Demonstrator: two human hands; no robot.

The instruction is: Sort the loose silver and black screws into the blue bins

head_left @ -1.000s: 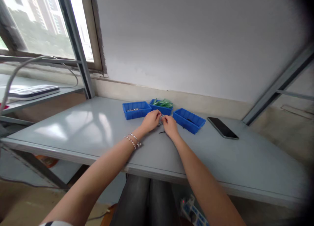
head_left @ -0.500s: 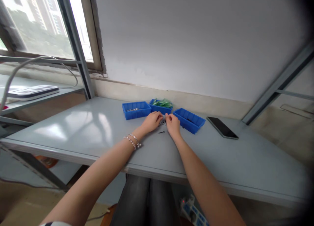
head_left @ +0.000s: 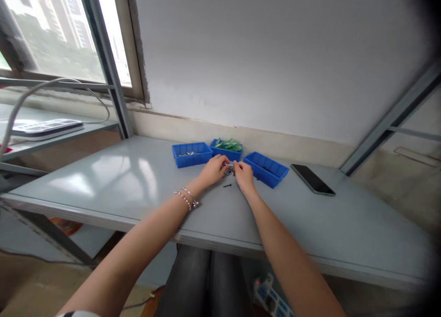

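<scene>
My left hand (head_left: 214, 170) is closed in a pinch on a thin silvery metal piece (head_left: 228, 164), whose exact kind is too small to tell. Opposite it, my right hand (head_left: 244, 173) has its fingertips pressed together at the other end of that piece. Beneath the fingertips, more small grey metal pieces (head_left: 229, 171) lie on the table, partly hidden by the hands. A dark screw (head_left: 227, 185) lies on the tabletop just nearer to me.
A blue bin (head_left: 193, 161) at the left holds small silvery parts. The middle blue bin (head_left: 220, 153) has green plastic packets (head_left: 230, 144), and the right blue bin (head_left: 272, 180) holds small dark parts. A phone (head_left: 313, 180) lies farther right on the grey table (head_left: 144, 197).
The hands stay in nearly the same place. The fingertips have shifted slightly, and the thin silvery piece between them shows more plainly now.
</scene>
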